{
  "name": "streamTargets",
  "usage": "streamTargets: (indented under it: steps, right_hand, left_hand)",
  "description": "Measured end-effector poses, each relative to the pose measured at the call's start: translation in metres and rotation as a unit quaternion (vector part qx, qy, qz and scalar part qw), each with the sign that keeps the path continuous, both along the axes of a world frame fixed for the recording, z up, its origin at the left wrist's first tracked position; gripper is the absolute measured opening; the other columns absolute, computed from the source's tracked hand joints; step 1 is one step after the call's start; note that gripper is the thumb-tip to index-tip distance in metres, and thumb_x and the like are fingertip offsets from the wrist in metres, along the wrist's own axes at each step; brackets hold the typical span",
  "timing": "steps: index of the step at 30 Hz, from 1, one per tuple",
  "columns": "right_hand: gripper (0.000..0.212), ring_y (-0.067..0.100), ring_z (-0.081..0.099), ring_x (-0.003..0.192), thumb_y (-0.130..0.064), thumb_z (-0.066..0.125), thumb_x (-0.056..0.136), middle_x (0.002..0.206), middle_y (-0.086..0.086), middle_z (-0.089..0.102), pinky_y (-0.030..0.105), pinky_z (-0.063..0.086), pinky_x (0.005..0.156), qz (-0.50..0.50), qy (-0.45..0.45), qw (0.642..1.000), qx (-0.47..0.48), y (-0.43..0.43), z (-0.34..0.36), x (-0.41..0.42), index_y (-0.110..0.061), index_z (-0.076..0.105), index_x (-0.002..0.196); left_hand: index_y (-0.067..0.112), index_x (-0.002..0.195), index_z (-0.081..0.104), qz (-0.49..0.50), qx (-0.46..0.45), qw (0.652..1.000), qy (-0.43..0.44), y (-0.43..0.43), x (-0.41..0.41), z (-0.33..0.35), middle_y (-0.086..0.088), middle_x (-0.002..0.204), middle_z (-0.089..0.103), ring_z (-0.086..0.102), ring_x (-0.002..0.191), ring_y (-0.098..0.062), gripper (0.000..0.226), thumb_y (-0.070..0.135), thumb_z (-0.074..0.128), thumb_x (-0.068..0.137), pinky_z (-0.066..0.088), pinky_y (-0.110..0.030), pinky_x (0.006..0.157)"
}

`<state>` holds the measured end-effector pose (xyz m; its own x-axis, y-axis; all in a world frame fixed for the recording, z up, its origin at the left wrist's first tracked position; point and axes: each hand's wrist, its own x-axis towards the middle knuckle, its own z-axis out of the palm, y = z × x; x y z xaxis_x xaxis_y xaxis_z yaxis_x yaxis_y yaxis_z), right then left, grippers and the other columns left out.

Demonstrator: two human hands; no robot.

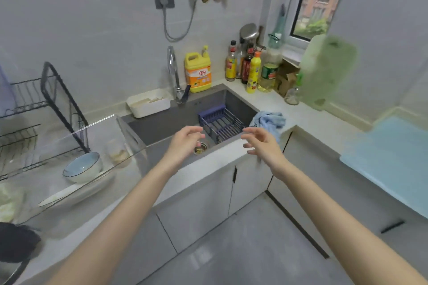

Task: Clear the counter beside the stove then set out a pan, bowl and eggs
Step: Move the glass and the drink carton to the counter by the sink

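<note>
Both my arms reach forward over the front of the grey sink (162,125). My left hand (185,143) hovers above the drain with relaxed fingers and holds nothing. My right hand (261,143) hangs over the sink's front right corner, fingers loosely spread and empty, close to a blue cloth (271,121) on the counter. A pale blue bowl (82,168) sits tilted on the counter at the left, beside a clear splash guard (102,136). A dark pan (16,245) shows at the bottom left edge. No eggs are visible.
A blue drain basket (220,122) lies in the sink. A black dish rack (34,109) stands at left, a white container (148,103) behind the sink. Detergent (198,73) and sauce bottles (251,69) crowd the corner. A green cutting board (328,69) leans on the right wall.
</note>
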<state>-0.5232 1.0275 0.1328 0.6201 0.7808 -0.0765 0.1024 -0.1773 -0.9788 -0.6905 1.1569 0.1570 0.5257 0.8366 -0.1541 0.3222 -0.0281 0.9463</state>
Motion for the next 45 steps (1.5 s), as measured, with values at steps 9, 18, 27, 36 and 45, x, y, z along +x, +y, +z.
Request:
streamTargets:
  steps: [9,18,27,36,45]
  right_hand:
    - [0.018,0.019,0.064,0.089,-0.016,0.056,0.095,0.111,0.007,0.066,0.030,0.053,0.080,-0.200,-0.009,0.980,0.013,-0.211,0.015,0.105,-0.016,0.058,0.113]
    - [0.018,0.017,0.063,0.089,-0.019,0.056,0.094,0.110,0.002,0.067,0.031,0.052,0.081,-0.338,-0.014,0.941,0.001,-0.452,0.023,0.177,-0.020,0.059,0.112]
    - [0.018,0.014,0.061,0.084,-0.016,0.054,0.094,0.109,0.004,0.068,0.027,0.049,0.077,-0.474,-0.015,0.880,0.002,-0.626,0.023,0.213,-0.021,0.059,0.110]
    - [0.021,0.012,0.060,0.087,-0.015,0.054,0.094,0.106,-0.001,0.066,0.031,0.051,0.084,-0.561,-0.017,0.827,0.004,-0.738,0.017,0.277,-0.019,0.059,0.115]
    - [0.019,0.014,0.063,0.089,-0.016,0.054,0.094,0.109,0.001,0.067,0.028,0.052,0.079,-0.625,-0.023,0.781,-0.005,-0.853,0.020,0.382,-0.023,0.060,0.111]
  left_hand:
    - [0.015,0.117,0.060,-0.215,0.009,0.976,-0.016,-0.159,0.168,0.012,0.004,0.099,0.066,0.060,0.088,-0.015,0.024,0.016,0.053,0.094,0.046,-0.026,0.074]
    - [0.021,0.118,0.059,-0.366,-0.016,0.930,-0.031,-0.377,0.294,0.019,0.002,0.110,0.066,0.063,0.096,-0.017,0.026,0.020,0.054,0.093,0.049,-0.033,0.087]
    - [0.020,0.120,0.058,-0.502,-0.013,0.864,-0.021,-0.548,0.384,0.023,0.000,0.112,0.065,0.063,0.097,-0.017,0.026,0.019,0.052,0.095,0.050,-0.028,0.084]
    - [0.021,0.118,0.059,-0.586,-0.032,0.810,-0.018,-0.670,0.490,0.010,0.005,0.107,0.066,0.065,0.099,-0.017,0.025,0.019,0.053,0.094,0.049,-0.031,0.089]
    - [0.022,0.120,0.058,-0.644,-0.047,0.763,-0.027,-0.794,0.631,0.013,0.006,0.108,0.067,0.064,0.098,-0.015,0.026,0.021,0.053,0.095,0.050,-0.033,0.090]
